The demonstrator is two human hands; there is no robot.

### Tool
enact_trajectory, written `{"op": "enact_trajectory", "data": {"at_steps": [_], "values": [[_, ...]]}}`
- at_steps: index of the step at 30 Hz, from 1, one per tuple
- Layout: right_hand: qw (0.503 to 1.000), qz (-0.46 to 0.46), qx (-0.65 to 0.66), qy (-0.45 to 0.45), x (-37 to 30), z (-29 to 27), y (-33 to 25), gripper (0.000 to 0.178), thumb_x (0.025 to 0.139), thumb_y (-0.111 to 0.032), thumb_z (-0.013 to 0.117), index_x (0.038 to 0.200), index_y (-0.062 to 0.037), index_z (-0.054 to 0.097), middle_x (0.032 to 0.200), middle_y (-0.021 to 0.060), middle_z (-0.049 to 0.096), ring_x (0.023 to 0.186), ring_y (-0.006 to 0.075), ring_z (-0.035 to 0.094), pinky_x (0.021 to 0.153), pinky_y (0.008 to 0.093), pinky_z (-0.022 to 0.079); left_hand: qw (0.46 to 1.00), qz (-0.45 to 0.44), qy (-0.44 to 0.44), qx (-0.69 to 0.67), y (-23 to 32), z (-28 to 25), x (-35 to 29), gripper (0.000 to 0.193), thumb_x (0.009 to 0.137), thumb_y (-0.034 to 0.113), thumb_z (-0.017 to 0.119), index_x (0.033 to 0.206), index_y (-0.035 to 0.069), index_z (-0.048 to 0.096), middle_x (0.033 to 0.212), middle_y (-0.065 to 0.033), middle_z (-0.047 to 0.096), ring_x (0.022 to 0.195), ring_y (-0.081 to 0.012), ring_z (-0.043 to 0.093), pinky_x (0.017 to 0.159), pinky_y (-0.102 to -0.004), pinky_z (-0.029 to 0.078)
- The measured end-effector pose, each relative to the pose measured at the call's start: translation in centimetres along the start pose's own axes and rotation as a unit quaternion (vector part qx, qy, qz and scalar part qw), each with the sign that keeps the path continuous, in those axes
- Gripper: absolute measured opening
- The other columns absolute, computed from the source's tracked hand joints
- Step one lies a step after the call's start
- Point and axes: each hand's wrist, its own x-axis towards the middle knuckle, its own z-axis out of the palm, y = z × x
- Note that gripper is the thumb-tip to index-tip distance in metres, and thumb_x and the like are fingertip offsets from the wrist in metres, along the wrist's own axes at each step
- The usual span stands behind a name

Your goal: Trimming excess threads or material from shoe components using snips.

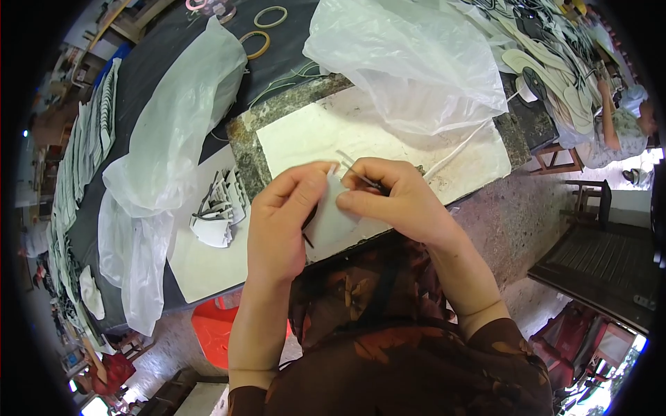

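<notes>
Both hands are held close together over the near edge of the work board, at the middle of the view. My left hand (pixel 286 211) is closed, thumb against forefinger, on a pale grey flat piece (pixel 334 213). My right hand (pixel 392 193) pinches a thin dark grey strip (pixel 352 163) at that piece's upper end. A dark bit of strap pokes out below my left hand. How strip and piece join is hidden by my fingers. To the left lies a small stack of white cut pieces (pixel 216 211) with dark straps.
A stone slab (pixel 251 149) bears a white sheet (pixel 295 139). Clear plastic bags (pixel 409 66) lie behind and at left (pixel 173 132). Tape rolls (pixel 255 44) sit farther back. Pale soles (pixel 548 59) are heaped at far right, near another person (pixel 617 132). A red stool (pixel 214 333) stands below.
</notes>
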Motion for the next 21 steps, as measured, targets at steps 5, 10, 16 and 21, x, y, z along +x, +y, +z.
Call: {"op": "enact_trajectory", "data": {"at_steps": [5, 10, 16, 21], "values": [[0.998, 0.033, 0.059, 0.021, 0.2, -0.4, 0.1, 0.023, 0.086, -0.024, 0.077, 0.085, -0.0054, 0.065, 0.069, -0.0075, 0.050, 0.063, 0.0012, 0.040, 0.054, 0.0215, 0.031, 0.999, 0.004, -0.021, -0.029, -0.7, -1.5, -0.2, 0.030, 0.102, 0.008, 0.055, 0.131, 0.004, 0.062, 0.099, -0.0023, 0.064, 0.088, -0.0089, 0.057, 0.081, -0.0242, 0.047], [0.980, 0.090, 0.177, -0.007, 0.4, -0.9, 0.5, 0.017, 0.087, -0.024, 0.075, 0.085, -0.0099, 0.065, 0.067, -0.0076, 0.049, 0.057, 0.0017, 0.038, 0.051, 0.0204, 0.027, 0.960, 0.221, -0.088, 0.149, -2.1, -3.5, 0.1, 0.045, 0.085, -0.014, 0.061, 0.125, 0.005, 0.066, 0.122, -0.0086, 0.056, 0.105, -0.0165, 0.058, 0.092, -0.0294, 0.048], [0.977, 0.112, 0.181, -0.018, 0.8, -0.7, 0.4, 0.019, 0.095, -0.023, 0.068, 0.096, -0.0052, 0.064, 0.071, -0.0084, 0.044, 0.059, 0.0006, 0.032, 0.050, 0.0202, 0.022, 0.830, 0.380, -0.143, 0.382, -0.2, -3.8, 0.7, 0.040, 0.067, -0.011, 0.065, 0.097, 0.012, 0.079, 0.130, -0.0102, 0.057, 0.117, -0.0228, 0.055, 0.092, -0.0347, 0.049], [0.997, -0.039, -0.017, 0.066, -0.1, -1.8, -0.5, 0.038, 0.102, -0.035, 0.052, 0.110, -0.0012, 0.066, 0.079, -0.0063, 0.048, 0.067, 0.0038, 0.038, 0.058, 0.0218, 0.030, 0.883, 0.299, -0.101, 0.348, 1.7, -2.5, 0.0, 0.031, 0.070, -0.007, 0.068, 0.094, 0.008, 0.078, 0.123, -0.0117, 0.066, 0.108, -0.0203, 0.064, 0.084, -0.0322, 0.052]]}}
